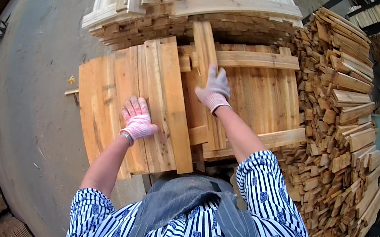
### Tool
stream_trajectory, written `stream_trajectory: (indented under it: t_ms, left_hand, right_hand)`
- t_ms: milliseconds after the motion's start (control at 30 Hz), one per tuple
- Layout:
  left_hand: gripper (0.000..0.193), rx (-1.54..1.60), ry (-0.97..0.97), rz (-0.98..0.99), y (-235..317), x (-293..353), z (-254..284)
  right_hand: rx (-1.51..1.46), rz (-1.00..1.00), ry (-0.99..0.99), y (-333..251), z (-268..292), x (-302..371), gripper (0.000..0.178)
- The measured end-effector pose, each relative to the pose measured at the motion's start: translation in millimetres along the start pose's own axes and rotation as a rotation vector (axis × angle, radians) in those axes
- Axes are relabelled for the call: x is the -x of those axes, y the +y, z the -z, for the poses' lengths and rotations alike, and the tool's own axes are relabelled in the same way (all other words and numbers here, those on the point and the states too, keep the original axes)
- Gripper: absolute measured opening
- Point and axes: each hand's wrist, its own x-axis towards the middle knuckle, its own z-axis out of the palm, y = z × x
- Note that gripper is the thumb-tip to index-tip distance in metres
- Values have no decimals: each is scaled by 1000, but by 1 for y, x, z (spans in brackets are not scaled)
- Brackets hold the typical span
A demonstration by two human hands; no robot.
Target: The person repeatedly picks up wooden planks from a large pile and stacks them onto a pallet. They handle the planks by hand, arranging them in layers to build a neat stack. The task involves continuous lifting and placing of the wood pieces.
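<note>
Grey floor (pixel 32 106) is spread widely along the left side, and the far side is bounded by a stack of pale boards (pixel 241 3). On the right, space is closed in by a tall pile of cut wood pieces (pixel 340 160), which is reached almost to by the battened panel (pixel 254 99). A jointed wooden panel (pixel 106 104) is laid to the left of it, its left edge bordered by floor and its near edge brought close to the person's body. The left hand (pixel 138 118), gloved, is rested on this panel, well inside its edges, with fingers spread and nothing gripped. A loose plank (pixel 204 45) is laid lengthwise, near to far, just beside the jointed panel's right edge, its far end pointed toward the stack. It is touched by the gloved right hand (pixel 215 90); because of blur, whether the fingers are closed around it cannot be told. Crosswise battens (pixel 261 61) are seen on the battened panel.
</note>
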Motion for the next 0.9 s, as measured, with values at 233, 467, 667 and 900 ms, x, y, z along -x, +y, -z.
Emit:
stream_trajectory:
  t_ms: [233, 467, 667, 900]
  left_hand:
    - [121, -16, -40, 35, 4, 10, 8]
    - [127, 10, -37, 20, -6, 0, 16]
    - [117, -33, 164, -261, 22, -27, 18]
    - [97, 20, 382, -234, 6, 4, 4]
  right_hand:
    - [-99, 1, -185, 7, 12, 4, 103]
    - [-210, 0, -146, -38, -54, 58, 75]
    - [-191, 195, -294, 27, -53, 22, 80]
    - [-684, 210, 36, 41, 15, 125, 79]
